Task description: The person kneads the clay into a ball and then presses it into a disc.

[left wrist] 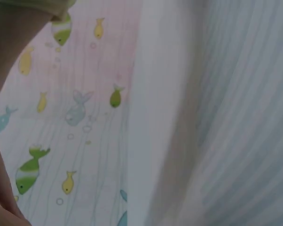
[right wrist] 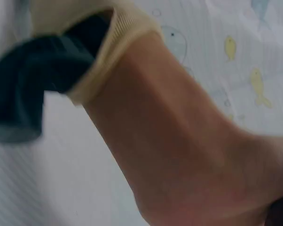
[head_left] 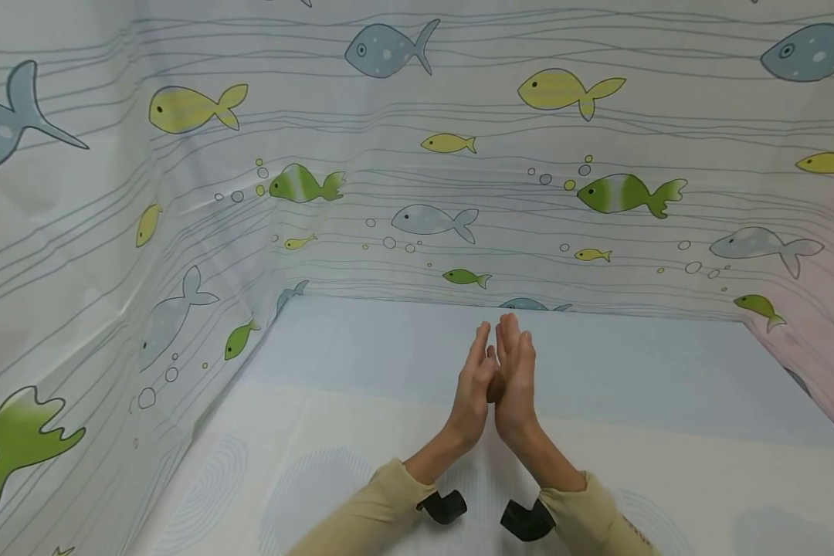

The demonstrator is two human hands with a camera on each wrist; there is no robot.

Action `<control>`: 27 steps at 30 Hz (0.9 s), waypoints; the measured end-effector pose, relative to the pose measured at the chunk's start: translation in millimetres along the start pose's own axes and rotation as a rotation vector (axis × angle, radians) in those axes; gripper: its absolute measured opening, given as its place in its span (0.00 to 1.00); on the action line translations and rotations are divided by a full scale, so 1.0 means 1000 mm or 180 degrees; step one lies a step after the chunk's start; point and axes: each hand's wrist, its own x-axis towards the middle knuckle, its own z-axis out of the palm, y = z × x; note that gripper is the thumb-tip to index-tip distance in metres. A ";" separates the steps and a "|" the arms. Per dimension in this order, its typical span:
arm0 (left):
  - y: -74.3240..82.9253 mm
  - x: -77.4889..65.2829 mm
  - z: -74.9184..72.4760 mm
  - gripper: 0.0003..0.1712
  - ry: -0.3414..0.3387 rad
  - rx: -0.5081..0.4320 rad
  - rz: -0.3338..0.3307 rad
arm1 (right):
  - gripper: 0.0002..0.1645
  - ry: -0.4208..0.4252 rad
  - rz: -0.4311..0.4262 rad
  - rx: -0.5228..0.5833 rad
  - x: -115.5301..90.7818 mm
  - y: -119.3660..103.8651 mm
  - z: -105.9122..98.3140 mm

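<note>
Both hands are raised in the middle of the head view, palms facing each other and fingers pointing away. My left hand (head_left: 471,398) stands close beside my right hand (head_left: 517,390), fingers straight. Between the palms is a small brown patch (head_left: 496,388); I cannot tell whether it is a shaded thumb or a held thing. In the right wrist view a bare forearm (right wrist: 165,127) and beige cuff (right wrist: 115,47) fill the middle, with a dark spot (right wrist: 280,212) at the lower right corner. The left wrist view shows only part of an arm (left wrist: 10,52) at its left edge.
A pale table surface (head_left: 361,347) with a light blue band lies under the hands. Fish-printed sheeting (head_left: 361,170) rises behind and on the left, turning pink at the right. Black curved pieces (head_left: 528,520) stick out from both cuffs.
</note>
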 end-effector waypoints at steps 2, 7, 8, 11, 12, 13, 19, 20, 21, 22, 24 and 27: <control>0.000 -0.004 0.005 0.40 -0.0049 -0.0080 -0.0047 | 0.44 0.0037 -0.0081 -0.0020 0.004 0.003 -0.004; 0.007 -0.010 0.010 0.41 -0.0068 -0.0097 -0.0102 | 0.42 0.0113 -0.0226 -0.0129 0.013 0.013 -0.017; 0.008 -0.010 0.010 0.41 -0.0064 -0.0068 -0.0097 | 0.41 0.0131 -0.0251 -0.0165 0.015 0.014 -0.020; 0.013 -0.011 0.011 0.42 -0.0049 -0.0041 -0.0089 | 0.40 0.0181 -0.0348 -0.0270 0.020 0.018 -0.026; 0.014 -0.011 0.011 0.42 -0.0045 -0.0043 -0.0083 | 0.40 0.0202 -0.0370 -0.0299 0.022 0.019 -0.028; 0.015 -0.011 0.012 0.42 -0.0037 -0.0031 -0.0078 | 0.40 0.0209 -0.0391 -0.0333 0.024 0.020 -0.030; 0.021 -0.006 0.012 0.43 0.0069 0.0116 0.0124 | 0.39 0.0158 -0.0436 -0.0418 0.024 0.029 -0.035; 0.022 -0.004 0.011 0.43 0.0111 0.0140 0.0172 | 0.39 0.0116 -0.0415 -0.0433 0.022 0.032 -0.034; 0.023 -0.003 0.010 0.42 0.0166 0.0176 0.0213 | 0.39 0.0063 -0.0396 -0.0457 0.018 0.034 -0.032; 0.023 -0.001 0.009 0.42 0.0217 0.0190 0.0239 | 0.39 -0.0005 -0.0378 -0.0494 0.014 0.037 -0.029; 0.021 0.004 0.006 0.41 0.0322 0.0208 0.0247 | 0.39 -0.0155 -0.0381 -0.0563 0.005 0.039 -0.022; 0.016 0.010 0.001 0.39 0.0458 0.0105 0.0208 | 0.39 -0.0313 -0.0425 -0.0617 -0.009 0.038 -0.011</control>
